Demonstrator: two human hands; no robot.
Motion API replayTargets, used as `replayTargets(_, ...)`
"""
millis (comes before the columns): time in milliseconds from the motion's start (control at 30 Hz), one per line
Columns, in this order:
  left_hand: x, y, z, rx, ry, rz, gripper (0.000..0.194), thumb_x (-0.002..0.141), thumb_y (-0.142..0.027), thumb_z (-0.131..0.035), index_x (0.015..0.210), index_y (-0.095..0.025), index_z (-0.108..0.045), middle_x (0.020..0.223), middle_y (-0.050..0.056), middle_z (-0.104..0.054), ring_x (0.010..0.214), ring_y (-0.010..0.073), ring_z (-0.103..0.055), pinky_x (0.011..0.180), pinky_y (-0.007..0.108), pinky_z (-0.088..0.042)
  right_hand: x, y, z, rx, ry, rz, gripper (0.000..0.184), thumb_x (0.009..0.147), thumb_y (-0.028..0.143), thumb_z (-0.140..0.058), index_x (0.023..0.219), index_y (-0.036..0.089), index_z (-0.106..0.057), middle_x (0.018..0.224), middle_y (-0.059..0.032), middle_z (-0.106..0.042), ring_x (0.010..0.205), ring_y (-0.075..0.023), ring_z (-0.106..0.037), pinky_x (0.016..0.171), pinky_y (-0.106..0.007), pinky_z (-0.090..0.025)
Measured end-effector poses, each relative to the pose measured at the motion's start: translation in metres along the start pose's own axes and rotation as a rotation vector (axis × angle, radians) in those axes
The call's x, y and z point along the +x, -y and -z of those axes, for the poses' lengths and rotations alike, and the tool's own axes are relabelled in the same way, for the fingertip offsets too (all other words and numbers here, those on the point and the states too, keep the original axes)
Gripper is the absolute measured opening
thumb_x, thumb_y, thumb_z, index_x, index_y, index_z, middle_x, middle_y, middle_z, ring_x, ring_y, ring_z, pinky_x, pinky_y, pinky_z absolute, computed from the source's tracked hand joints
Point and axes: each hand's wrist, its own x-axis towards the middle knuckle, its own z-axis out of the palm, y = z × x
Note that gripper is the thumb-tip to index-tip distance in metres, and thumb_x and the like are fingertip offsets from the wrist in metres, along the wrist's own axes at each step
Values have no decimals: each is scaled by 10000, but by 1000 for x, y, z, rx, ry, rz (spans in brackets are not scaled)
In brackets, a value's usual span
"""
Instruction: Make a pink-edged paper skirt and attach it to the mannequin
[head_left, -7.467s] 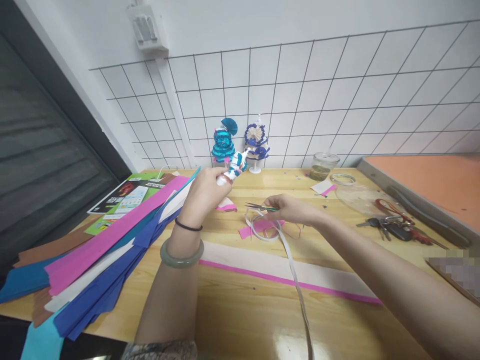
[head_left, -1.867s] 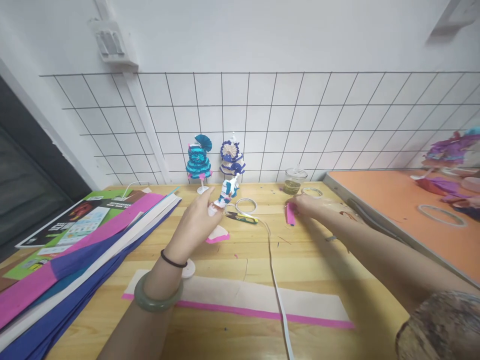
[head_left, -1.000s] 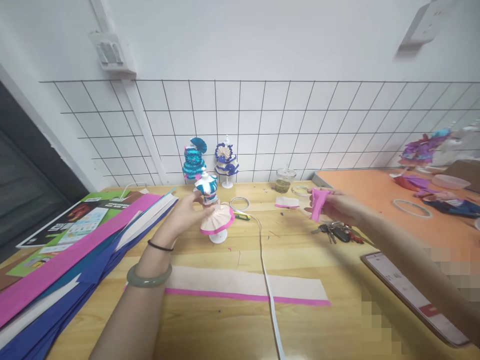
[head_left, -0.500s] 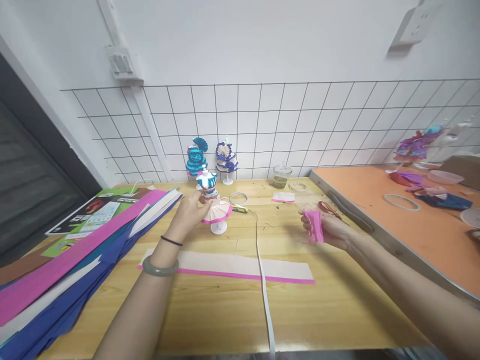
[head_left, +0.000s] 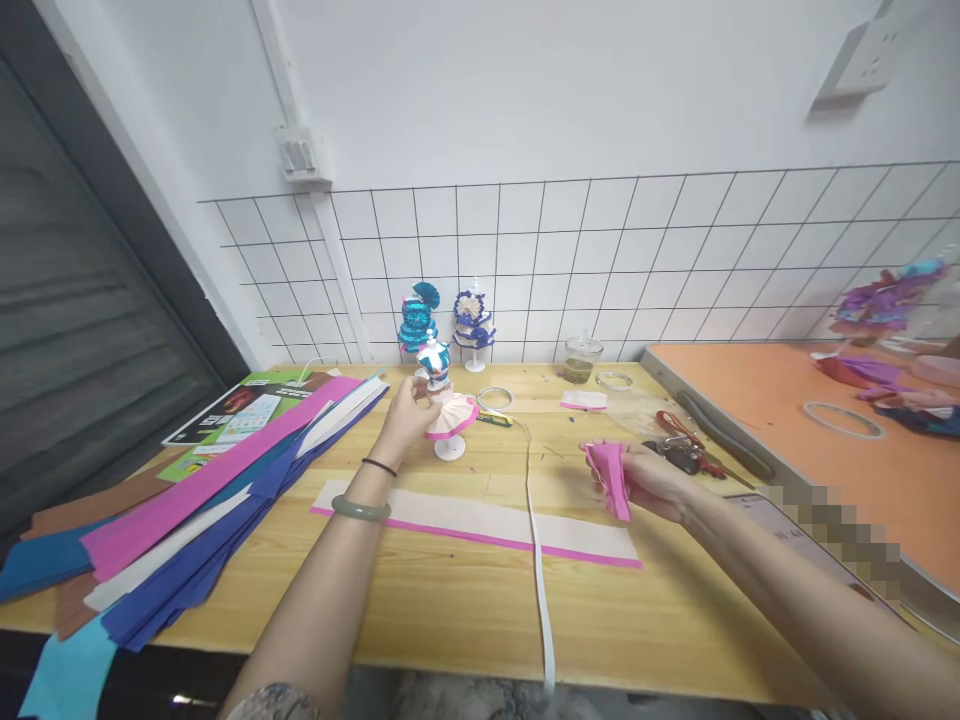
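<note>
My left hand (head_left: 411, 408) is closed around the waist of a small white mannequin (head_left: 450, 447), which stands upright on its round base. The mannequin wears a teal-and-white top and a pleated cream skirt (head_left: 452, 414) with a pink hem. My right hand (head_left: 654, 478) pinches a gathered piece of pink crepe paper (head_left: 613, 478) above the right side of the table. Between my arms a long cream paper strip (head_left: 465, 518) with a pink edge lies flat. A narrow white tape (head_left: 538, 580) crosses over it toward the front edge.
Two dressed mannequins, one teal (head_left: 418, 322) and one blue-and-cream (head_left: 473, 325), stand by the wall. A utility knife (head_left: 495, 419) and tape roll (head_left: 495, 398) lie behind. Crepe paper sheets (head_left: 180, 500) pile at left; a glass jar (head_left: 583, 360), keys (head_left: 681, 455) and phone (head_left: 765, 530) are right.
The view has shifted left and slightly back, bringing the phone and keys into sight. My right hand with the pink crepe paper has moved a little left and lower; my left hand keeps hold of the mannequin.
</note>
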Motion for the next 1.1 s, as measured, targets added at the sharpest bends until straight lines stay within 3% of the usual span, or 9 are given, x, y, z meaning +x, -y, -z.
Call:
replayTargets(167, 3, 4, -5, -94, -11, 51, 631, 649, -145, -612, 1229, -157, -366, 959, 81, -649, 953, 196, -598, 882, 374, -415, -1, -4, -1, -27, 6, 13, 255, 654, 255, -716, 842, 180, -561, 636, 9, -574, 525, -106, -545, 548, -263, -494)
replayTargets(333, 1, -7, -6, -159, 69, 26, 439, 643, -112, -572, 1079, -162, -552, 1107, 94, -612, 1074, 229, -537, 952, 379, -369, 4, -8, -17, -108, 34, 23, 193, 660, 217, -678, 809, 178, -561, 619, 23, -568, 488, -83, -515, 529, -247, -490)
replayTargets(533, -3, -3, -4, -269, 142, 26, 618, 615, -94, -600, 1214, -160, -463, 1197, 106, -562, 1110, 221, -517, 920, 346, -410, 19, -3, -53, -286, 97, 50, 160, 692, 225, -616, 822, 137, -589, 511, 46, -501, 398, -60, -420, 365, -184, -346)
replayTargets(700, -6, 4, -4, -296, 122, 78, 764, 631, -114, -613, 1338, -162, -327, 1100, 115, -608, 1064, 228, -541, 872, 358, -437, 29, 7, -64, -363, 117, 87, 197, 724, 278, -569, 865, 141, -562, 529, 60, -464, 399, -50, -388, 385, -188, -348)
replayTargets(933, -6, 5, -7, -287, 130, 105, 723, 649, -134, -613, 1326, -147, -358, 1059, 128, -618, 1052, 250, -545, 812, 368, -467, 24, 10, -65, -490, 110, 87, 203, 752, 292, -490, 880, 140, -533, 531, 55, -439, 405, -71, -400, 406, -216, -355)
replayTargets(1100, -22, -13, 3, -213, -22, 92, 699, 666, -181, -645, 1309, -185, -370, 1221, 132, -517, 1216, 246, -417, 1016, 428, -291, 21, 13, -63, -638, 93, 141, 168, 757, 231, -440, 859, 149, -545, 543, 43, -444, 445, -93, -420, 441, -229, -361)
